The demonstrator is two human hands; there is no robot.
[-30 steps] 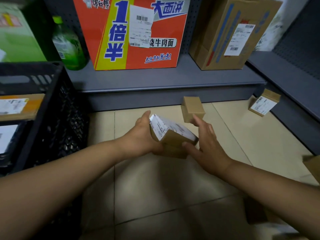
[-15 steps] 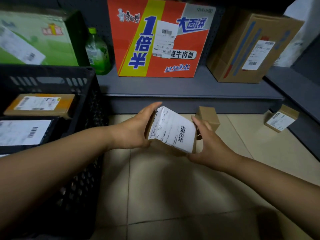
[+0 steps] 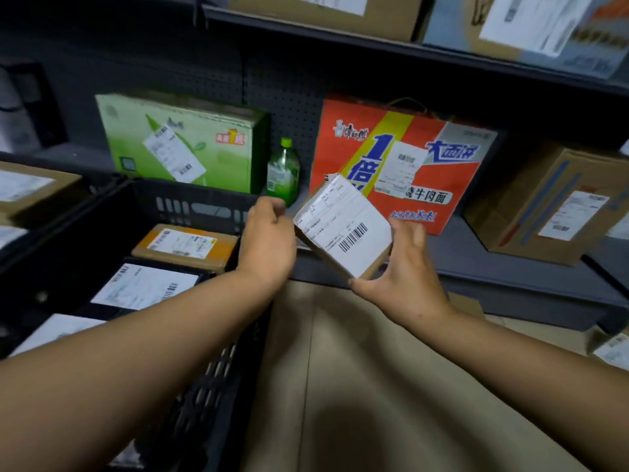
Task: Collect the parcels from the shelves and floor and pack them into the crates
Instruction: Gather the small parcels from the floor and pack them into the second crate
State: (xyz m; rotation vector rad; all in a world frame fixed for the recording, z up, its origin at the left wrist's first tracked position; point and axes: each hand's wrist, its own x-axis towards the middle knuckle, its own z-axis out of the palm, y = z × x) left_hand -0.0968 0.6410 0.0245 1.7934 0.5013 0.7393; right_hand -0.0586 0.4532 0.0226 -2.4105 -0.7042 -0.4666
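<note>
R hand [image 3: 405, 277] fingers clamped on small labelled parcel [image 3: 343, 229], tilted, above floor. L hand [image 3: 269, 243] curled loosely beside parcel's left edge; contact unclear. Black crate [image 3: 190, 206] at left holds parcels.

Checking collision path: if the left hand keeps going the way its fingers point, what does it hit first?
Likely the green bottle on the shelf just beyond the left hand; depth between them is unclear.

Single view, head-worn wide-angle camera. Looks forward and down from above the person's forearms, facing the lower shelf [image 3: 510, 264] and its pegboard back. Close range: both arms fill the lower frame. Black crate [image 3: 190, 206] sits at left, tiled floor [image 3: 357, 386] below centre, upper shelf edge [image 3: 374, 39] crosses the top. Edges bend with lens distortion.
</note>
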